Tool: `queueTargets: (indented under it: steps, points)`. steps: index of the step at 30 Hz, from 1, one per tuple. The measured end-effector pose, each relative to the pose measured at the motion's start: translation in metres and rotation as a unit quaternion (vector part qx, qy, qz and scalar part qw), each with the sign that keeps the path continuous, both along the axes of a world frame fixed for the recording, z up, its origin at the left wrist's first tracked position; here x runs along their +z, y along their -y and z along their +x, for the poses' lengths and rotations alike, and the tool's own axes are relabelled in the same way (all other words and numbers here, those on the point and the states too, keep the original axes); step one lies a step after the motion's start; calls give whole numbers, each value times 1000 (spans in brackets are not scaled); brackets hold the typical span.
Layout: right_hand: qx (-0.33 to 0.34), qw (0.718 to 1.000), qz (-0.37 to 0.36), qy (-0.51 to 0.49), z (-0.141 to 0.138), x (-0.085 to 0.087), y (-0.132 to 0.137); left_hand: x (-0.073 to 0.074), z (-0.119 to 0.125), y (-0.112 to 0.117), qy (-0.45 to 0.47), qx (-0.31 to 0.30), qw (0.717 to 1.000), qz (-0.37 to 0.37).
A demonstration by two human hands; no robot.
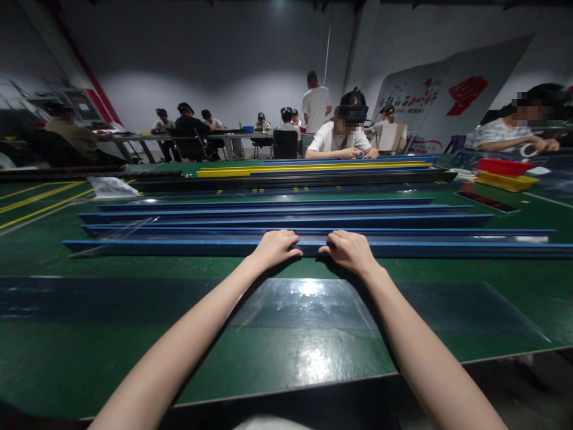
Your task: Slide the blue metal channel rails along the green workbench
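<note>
My left hand (278, 246) and my right hand (351, 248) are closed on the nearest long blue channel strip (179, 248), a short gap apart near its middle. Their fingers hook over its upper edge, while the thumbs rest along the front face. The strip lies crosswise on the green table (242, 370). Just behind it, more blue channel strips (286, 220) run roughly parallel. Between me and the strip, a long clear plastic sheet (308, 304) lies flat under my forearms. My fingertips are partly hidden behind the strip's edge.
Farther back lie yellow strips (313, 171) and dark strips (322, 178). A crumpled plastic bag (111, 187) is at left. Red (505, 166) and yellow (505, 181) trays stand at right, near a dark flat panel (486, 201). A co-worker (342, 137) sits opposite.
</note>
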State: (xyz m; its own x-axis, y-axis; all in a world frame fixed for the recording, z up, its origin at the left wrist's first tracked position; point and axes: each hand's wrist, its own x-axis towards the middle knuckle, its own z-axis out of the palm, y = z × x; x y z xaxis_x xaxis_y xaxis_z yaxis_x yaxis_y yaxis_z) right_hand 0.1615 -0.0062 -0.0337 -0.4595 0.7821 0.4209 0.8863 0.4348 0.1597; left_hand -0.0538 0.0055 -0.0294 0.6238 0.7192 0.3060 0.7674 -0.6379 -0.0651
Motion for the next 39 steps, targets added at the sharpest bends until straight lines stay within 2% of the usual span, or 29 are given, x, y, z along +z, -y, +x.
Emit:
queueTargets:
  steps: [11, 27, 39]
  points:
    - [-28, 999, -23, -2, 12, 7, 4, 0, -2, -1, 14, -16, 1000, -1]
    - [-39, 998, -45, -12, 14, 7, 4, -5, -1, -3, 16, -26, 999, -8]
    - [14, 995, -96, -15, 5, 2, 3, -5, -1, -3, 14, -22, 999, -18]
